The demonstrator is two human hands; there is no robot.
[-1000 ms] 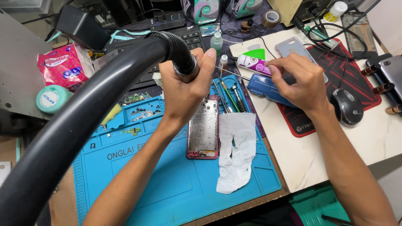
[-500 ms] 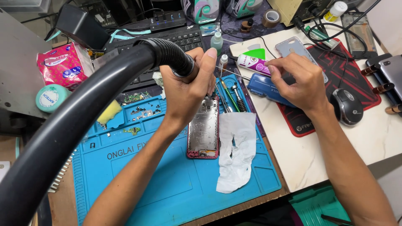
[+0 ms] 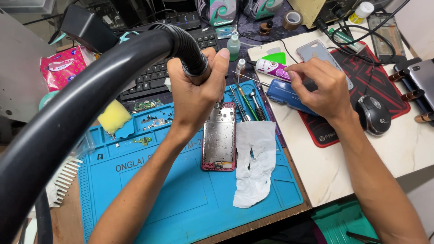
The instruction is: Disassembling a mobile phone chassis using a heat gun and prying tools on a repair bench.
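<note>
My left hand point(image 3: 199, 97) is wrapped around the end of a thick black ribbed hose point(image 3: 113, 77), its tip pointing down at the top edge of an opened phone frame with a pink rim point(image 3: 219, 138). That frame lies on a blue work mat point(image 3: 181, 194). My right hand point(image 3: 318, 86) pinches thin metal tweezers point(image 3: 251, 77) whose points aim left toward the hose tip. A white-and-pink tube point(image 3: 271, 68) lies just beyond that hand, and a blue case point(image 3: 282, 92) sits under it.
A crumpled white tissue point(image 3: 253, 162) lies right of the phone frame. Tools point(image 3: 246, 101) rest in the mat's tray. Small parts point(image 3: 153, 122), a yellow sponge point(image 3: 115, 116), a keyboard point(image 3: 153, 77), a mouse point(image 3: 373, 115) on a red-black pad point(image 3: 384, 81), a small bottle point(image 3: 233, 45) and other phones surround it.
My left hand has brought the hose tip slightly lower and nearer the top of the phone frame. My right hand stays put with the tweezers.
</note>
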